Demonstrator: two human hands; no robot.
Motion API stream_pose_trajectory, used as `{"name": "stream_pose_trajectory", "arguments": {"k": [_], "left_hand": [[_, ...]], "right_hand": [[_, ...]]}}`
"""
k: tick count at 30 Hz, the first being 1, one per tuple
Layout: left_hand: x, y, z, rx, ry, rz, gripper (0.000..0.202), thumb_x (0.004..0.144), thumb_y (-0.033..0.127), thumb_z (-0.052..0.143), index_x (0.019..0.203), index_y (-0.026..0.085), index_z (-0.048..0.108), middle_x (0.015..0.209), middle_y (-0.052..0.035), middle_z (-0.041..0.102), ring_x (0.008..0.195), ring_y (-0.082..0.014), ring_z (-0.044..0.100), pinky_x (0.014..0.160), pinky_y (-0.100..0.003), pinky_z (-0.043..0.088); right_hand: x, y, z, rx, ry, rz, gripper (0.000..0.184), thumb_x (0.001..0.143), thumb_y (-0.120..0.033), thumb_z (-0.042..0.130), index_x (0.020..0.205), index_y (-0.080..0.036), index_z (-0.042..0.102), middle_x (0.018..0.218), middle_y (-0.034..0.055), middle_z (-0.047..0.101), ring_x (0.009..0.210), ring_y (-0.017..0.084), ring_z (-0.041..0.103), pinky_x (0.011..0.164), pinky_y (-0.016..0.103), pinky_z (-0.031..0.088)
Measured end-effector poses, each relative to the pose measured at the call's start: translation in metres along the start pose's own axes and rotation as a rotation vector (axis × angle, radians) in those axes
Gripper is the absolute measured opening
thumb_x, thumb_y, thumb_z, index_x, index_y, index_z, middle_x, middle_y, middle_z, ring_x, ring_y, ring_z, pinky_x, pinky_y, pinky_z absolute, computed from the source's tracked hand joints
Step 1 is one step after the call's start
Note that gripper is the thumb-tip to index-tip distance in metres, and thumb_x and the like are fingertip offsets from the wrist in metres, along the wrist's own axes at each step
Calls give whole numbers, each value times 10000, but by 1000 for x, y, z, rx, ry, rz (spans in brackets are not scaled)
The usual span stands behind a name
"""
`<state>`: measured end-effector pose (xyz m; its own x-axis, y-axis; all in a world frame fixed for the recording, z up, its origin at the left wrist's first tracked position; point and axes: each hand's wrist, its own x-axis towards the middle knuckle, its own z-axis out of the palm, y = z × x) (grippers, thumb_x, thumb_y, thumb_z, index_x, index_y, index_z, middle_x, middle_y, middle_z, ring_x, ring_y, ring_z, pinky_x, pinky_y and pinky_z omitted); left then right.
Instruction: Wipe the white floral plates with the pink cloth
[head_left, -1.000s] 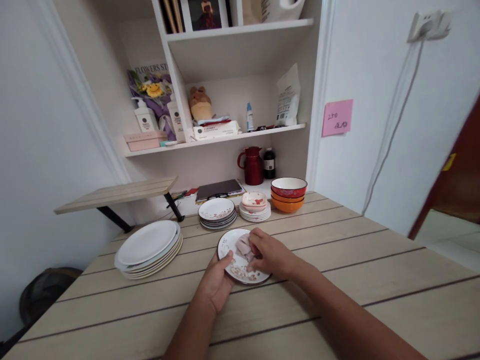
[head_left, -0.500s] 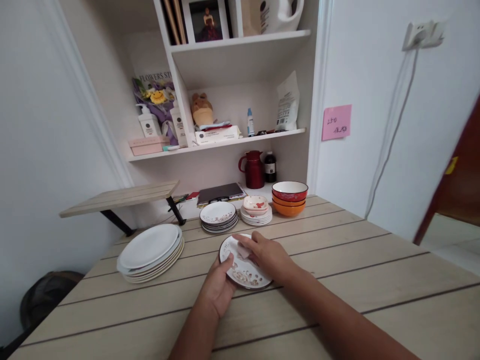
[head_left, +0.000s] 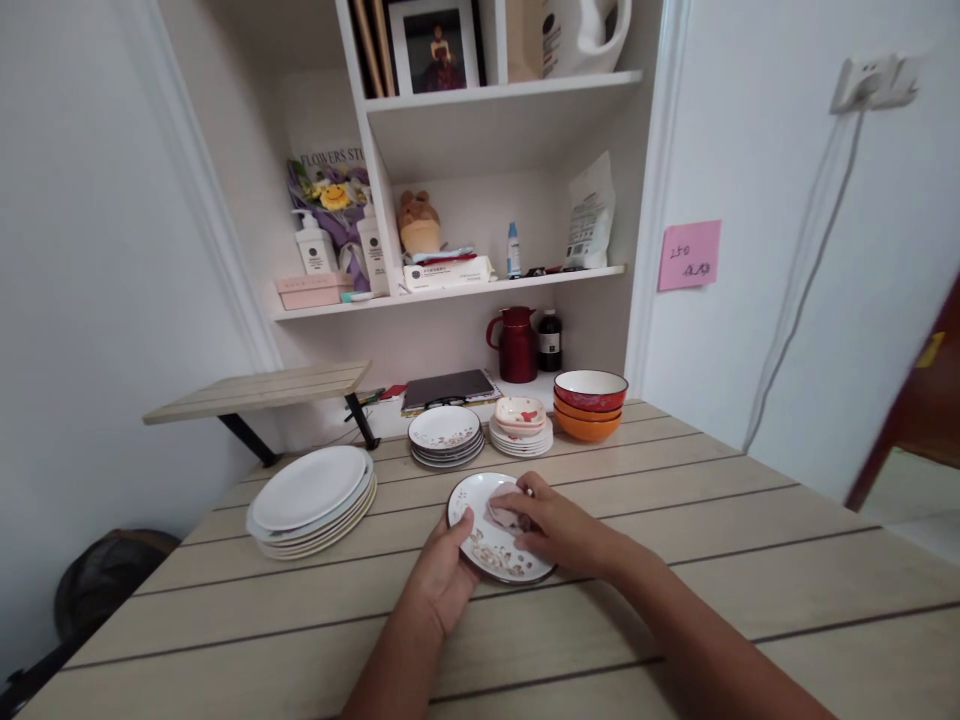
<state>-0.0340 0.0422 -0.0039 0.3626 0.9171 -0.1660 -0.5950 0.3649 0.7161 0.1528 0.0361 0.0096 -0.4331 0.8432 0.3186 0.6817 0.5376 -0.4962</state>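
Note:
A small white plate [head_left: 480, 545] with a dark rim and brown flower print is tilted slightly above the table. My left hand [head_left: 446, 570] grips its left edge, thumb on the upper face and fingers beneath. Against the plate's face my right hand [head_left: 555, 525] presses a crumpled pale pink cloth [head_left: 504, 508], fingers bent over it. Behind them stands a stack of matching flowered plates [head_left: 445, 432]. Right of that stack, small white saucers [head_left: 523, 440] carry little square dishes with a red pattern [head_left: 520, 413].
Large white plates [head_left: 311, 490] are stacked at the left, by a raised wooden stand [head_left: 262, 388]. Red and orange bowls [head_left: 589, 405] sit at the back right. A red jug [head_left: 517, 345] and a dark bottle [head_left: 550, 342] stand under the shelf [head_left: 450, 296].
My right hand has drawn its fingers in and shifted the cloth over the plate's face. The left hand keeps its hold. The whole view has shifted slightly.

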Motion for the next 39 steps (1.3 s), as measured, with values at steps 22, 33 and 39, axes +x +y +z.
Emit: {"name": "stream_pose_trajectory", "arguments": {"k": [22,33,39], "left_hand": [[-6,-6,5,-83,-1,27,601,796,303,663,1355,239,450,1205,-134,648,1107,-274,607,960,-426,441],[-3,-4,0,-88,-1,35,588,819,371,627,1356,206,456,1204,-143,647,1107,-280,604,960,-419,444],[-8,-1,7,-49,-36,-31,576,836,459,574,1332,178,489,1220,-145,638,1134,-283,588,992,-417,421]], "right_hand": [[30,-11,0,-207,279,169,336,805,-113,462,1056,-243,643,1037,70,535,844,190,521,744,282,415],[-10,-42,1,-188,-59,37,322,712,-113,570,951,-304,671,929,19,541,724,147,537,619,235,328],[11,-46,2,-104,116,115,363,817,-195,532,1130,-359,619,1045,33,515,864,171,561,718,254,392]]}}
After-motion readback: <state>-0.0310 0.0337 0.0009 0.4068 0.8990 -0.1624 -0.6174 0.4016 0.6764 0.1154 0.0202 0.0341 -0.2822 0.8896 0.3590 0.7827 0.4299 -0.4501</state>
